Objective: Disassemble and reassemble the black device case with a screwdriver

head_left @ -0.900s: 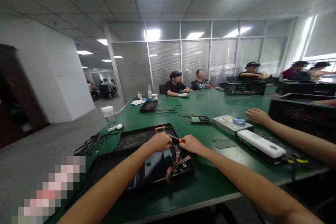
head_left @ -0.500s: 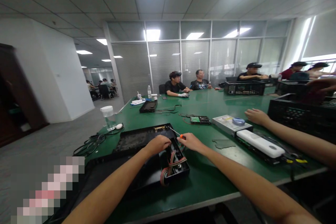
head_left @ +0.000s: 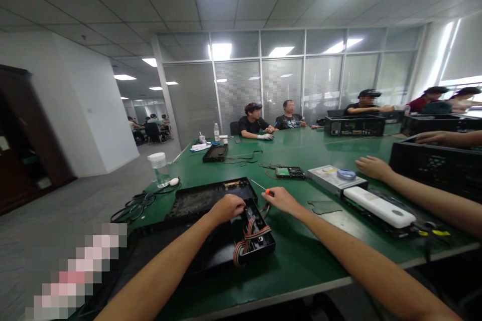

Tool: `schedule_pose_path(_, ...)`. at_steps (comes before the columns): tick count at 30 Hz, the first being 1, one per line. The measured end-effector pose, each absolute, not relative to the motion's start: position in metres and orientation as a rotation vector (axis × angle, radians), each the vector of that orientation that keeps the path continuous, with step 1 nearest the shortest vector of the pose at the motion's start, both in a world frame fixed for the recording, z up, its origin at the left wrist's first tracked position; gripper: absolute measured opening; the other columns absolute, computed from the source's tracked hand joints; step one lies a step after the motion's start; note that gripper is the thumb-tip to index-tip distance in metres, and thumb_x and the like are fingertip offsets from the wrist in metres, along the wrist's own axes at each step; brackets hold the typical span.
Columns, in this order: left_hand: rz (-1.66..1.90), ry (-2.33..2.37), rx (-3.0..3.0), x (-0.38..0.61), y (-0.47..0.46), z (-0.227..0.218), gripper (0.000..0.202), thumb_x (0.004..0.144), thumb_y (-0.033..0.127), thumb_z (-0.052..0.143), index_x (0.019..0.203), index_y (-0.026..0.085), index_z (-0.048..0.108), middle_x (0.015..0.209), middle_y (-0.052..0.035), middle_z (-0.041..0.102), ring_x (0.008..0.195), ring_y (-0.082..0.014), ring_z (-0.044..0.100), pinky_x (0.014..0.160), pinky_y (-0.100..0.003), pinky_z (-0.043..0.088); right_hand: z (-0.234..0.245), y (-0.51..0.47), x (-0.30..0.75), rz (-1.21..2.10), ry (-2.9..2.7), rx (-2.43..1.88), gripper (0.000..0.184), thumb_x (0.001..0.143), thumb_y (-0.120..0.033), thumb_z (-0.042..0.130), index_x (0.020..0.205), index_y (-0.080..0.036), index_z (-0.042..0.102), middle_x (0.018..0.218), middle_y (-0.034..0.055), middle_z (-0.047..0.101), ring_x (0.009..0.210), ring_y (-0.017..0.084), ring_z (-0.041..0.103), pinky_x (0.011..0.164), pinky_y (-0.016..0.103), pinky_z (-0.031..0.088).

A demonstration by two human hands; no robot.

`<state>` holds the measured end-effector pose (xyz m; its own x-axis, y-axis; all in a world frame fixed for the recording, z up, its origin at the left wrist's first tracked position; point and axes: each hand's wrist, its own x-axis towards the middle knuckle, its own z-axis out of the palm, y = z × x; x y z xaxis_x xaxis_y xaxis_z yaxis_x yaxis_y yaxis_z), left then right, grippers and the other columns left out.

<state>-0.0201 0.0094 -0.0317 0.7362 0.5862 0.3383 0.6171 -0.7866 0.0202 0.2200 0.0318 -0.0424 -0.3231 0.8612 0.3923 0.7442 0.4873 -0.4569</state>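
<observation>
My left hand (head_left: 228, 206) is closed, fingertips pinched together at the upper part of an open black metal case (head_left: 214, 246); what they hold, if anything, is hidden. Just right of that, my right hand (head_left: 280, 199) grips a screwdriver (head_left: 260, 187) with an orange handle. Its thin shaft points up and left, over the table beside the case's corner. A striped ribbon cable (head_left: 249, 234) loops inside the case's right compartment. Behind my left hand lies a flat black panel (head_left: 203, 198) with a brass-coloured strip at its far edge.
On the green table (head_left: 293, 261) to the right are an optical drive (head_left: 329, 176), a roll of blue tape (head_left: 346, 174), a white elongated device (head_left: 378, 206) and a circuit-board drive (head_left: 289, 172). A co-worker's hand (head_left: 372, 166) rests beside a computer case (head_left: 437, 165). A water jar (head_left: 160, 171) stands left.
The screwdriver has moved right, away from the black panel and the case, together with my right hand. My left hand stays at about the same spot on the case.
</observation>
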Motion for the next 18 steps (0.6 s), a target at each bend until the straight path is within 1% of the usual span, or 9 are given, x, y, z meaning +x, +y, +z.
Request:
schedule_pose_path(6,-0.439,-0.933,-2.842,-0.022,0.009,-0.035,0.014,0.077,0.013,0.049,0.082,0.015,0.062,0.081,-0.0031,0.064,0.077,-0.0141,0.056,0.074,-0.021,0.040,-0.041,0.031,0.220,0.300,-2.129,-1.306,0.033,0.078,-0.041,0.044,0.061,-0.015,0.056,0.056,0.0009,0.054,0.055,0.013,0.047,0.053,0.022,0.029)
schedule_pose_path(9,-0.498,-0.920,-2.877,-0.024,0.010,-0.037,0.013,0.078,0.015,0.049,0.085,0.015,0.061,0.086,-0.0033,0.063,0.081,-0.0140,0.055,0.077,-0.022,0.040,-0.041,0.031,0.224,0.451,-2.111,-1.220,0.019,0.074,-0.034,0.050,0.079,-0.016,0.052,0.065,-0.0010,0.054,0.059,0.011,0.046,0.055,0.022,0.032)
schedule_pose_path(11,-0.523,-0.908,-2.906,-0.024,0.010,-0.036,0.013,0.080,0.015,0.048,0.086,0.016,0.060,0.089,-0.0034,0.062,0.085,-0.0141,0.055,0.080,-0.022,0.040,-0.040,0.032,0.228,0.606,-2.107,-1.163,0.023,0.070,-0.025,0.053,0.089,-0.017,0.044,0.071,-0.0027,0.051,0.060,0.010,0.045,0.055,0.021,0.033)
schedule_pose_path(13,-0.534,-0.899,-2.927,-0.024,0.010,-0.036,0.014,0.081,0.014,0.047,0.085,0.015,0.060,0.089,-0.0036,0.062,0.086,-0.0143,0.055,0.081,-0.023,0.040,-0.038,0.032,0.232,0.747,-2.105,-1.126,0.027,0.066,-0.016,0.051,0.089,-0.018,0.038,0.073,-0.0043,0.046,0.059,0.008,0.042,0.052,0.019,0.033)
schedule_pose_path(16,-0.596,-0.934,-2.934,-0.023,0.009,-0.035,0.015,0.081,0.013,0.045,0.085,0.015,0.060,0.087,-0.0039,0.062,0.085,-0.0144,0.055,0.081,-0.023,0.040,-0.033,0.032,0.236,0.908,-2.058,-1.070,0.028,0.063,-0.012,0.047,0.087,-0.019,0.035,0.071,-0.0062,0.040,0.052,0.006,0.037,0.047,0.018,0.031)
schedule_pose_path(18,-0.669,-1.008,-2.924,-0.022,0.009,-0.034,0.017,0.080,0.013,0.045,0.086,0.015,0.061,0.086,-0.0037,0.063,0.082,-0.0138,0.056,0.079,-0.023,0.041,-0.029,0.030,0.237,0.995,-1.988,-0.994,0.028,0.062,-0.012,0.047,0.087,-0.019,0.035,0.072,-0.0063,0.039,0.049,0.005,0.037,0.045,0.018,0.031)
